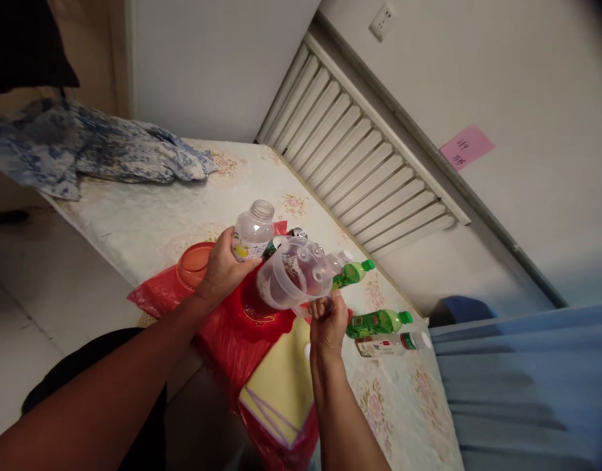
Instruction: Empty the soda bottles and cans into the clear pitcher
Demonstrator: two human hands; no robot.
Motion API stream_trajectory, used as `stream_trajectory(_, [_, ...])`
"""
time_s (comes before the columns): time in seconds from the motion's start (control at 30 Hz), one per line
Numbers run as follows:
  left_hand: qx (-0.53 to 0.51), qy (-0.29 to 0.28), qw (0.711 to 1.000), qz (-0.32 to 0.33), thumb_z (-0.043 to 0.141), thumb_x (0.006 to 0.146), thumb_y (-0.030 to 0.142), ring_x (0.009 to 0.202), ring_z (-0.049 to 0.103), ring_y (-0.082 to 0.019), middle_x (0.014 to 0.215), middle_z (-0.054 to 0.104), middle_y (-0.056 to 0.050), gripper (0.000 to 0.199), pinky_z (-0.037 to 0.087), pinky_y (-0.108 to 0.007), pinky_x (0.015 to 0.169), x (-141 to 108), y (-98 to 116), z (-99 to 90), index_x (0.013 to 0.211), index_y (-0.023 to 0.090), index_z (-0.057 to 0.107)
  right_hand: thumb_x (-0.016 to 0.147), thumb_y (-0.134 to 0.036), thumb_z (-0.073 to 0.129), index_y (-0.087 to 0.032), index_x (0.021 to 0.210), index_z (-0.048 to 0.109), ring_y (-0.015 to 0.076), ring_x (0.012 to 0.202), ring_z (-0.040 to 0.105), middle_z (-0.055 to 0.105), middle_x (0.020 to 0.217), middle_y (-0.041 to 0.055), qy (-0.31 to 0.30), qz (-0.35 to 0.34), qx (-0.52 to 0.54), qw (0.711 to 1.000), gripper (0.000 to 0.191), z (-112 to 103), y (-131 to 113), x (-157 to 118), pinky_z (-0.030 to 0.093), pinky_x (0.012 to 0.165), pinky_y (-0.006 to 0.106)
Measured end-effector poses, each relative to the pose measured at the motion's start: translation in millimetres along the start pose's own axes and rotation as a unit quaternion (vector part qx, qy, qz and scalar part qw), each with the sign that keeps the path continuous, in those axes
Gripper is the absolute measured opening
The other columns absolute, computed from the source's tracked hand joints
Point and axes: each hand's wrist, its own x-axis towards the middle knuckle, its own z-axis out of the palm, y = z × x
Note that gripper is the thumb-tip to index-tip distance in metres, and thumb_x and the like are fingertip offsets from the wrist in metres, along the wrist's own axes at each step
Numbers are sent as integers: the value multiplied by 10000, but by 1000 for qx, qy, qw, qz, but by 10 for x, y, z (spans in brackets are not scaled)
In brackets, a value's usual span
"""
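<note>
At frame centre, the left hand [225,267] has its fingers wrapped round an open clear bottle [254,234] whose label shows a yellow fruit and "茶"; the right hand [329,320] has its fingers closed on the handle of a clear jug [295,275] holding dark liquid; a pink note [467,147], upper right, bears handwriting too small to read. The table edge [102,247] runs down from the left, with bare tablecloth [148,216] inside it.
</note>
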Motion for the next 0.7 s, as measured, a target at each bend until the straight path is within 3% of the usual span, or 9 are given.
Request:
stream_trajectory(0.1, [-1,1,1000,4,775,639,361,946,634,-241,1083,659,-62,638,519,-344,831,-19,2,-21,1204,175,545,926,-600,461,-221,777,550,147,636,561,598,688,-2,-16,-23,-83,996,417,-256,25,23,476,656,288])
stream_trajectory(0.2, [22,8,1000,7,775,663,341,890,615,-205,1039,656,-49,607,503,-323,802,-78,11,-63,1195,149,553,857,-591,565,-185,1031,631,190,819,648,704,931,52,13,-10,-182,983,447,-683,132,21,517,777,332])
stream_trajectory(0.3, [29,20,999,15,777,673,329,872,594,-180,1030,646,-43,619,492,-302,783,-171,1,-109,1209,127,543,692,-495,712,-179,1011,656,195,775,638,684,849,18,50,2,-283,958,453,-1127,347,-89,520,780,346])
stream_trajectory(0.4, [33,36,999,8,785,650,337,848,593,-177,999,640,-32,627,488,-294,759,-304,2,-159,1190,121,551,663,-414,718,-180,1029,680,181,679,595,641,762,-6,28,16,-354,935,436,-1401,604,-288,524,699,328])
stream_trajectory(0.47, [53,54,997,-11,787,637,345,843,601,-185,989,640,-25,630,492,-303,759,-428,34,-200,1182,129,557,645,-365,746,-178,1090,684,188,713,604,664,854,24,4,13,-395,919,486,-1459,744,-412,533,705,330])
stream_trajectory(0.57, [62,68,995,-37,788,627,362,888,622,-215,1025,646,-31,670,509,-330,783,-678,139,-257,1213,145,547,635,-294,771,-162,1154,684,245,895,636,672,1025,95,-31,-31,-455,889,543,-1417,859,-521,531,845,386])
stream_trajectory(0.7, [4,-5,999,-41,772,668,395,956,643,-243,1103,655,-60,700,543,-371,838,-1097,322,-245,1274,156,516,716,-257,701,-184,993,725,256,855,624,649,928,85,-28,-49,-492,869,287,-1319,867,-553,520,828,403])
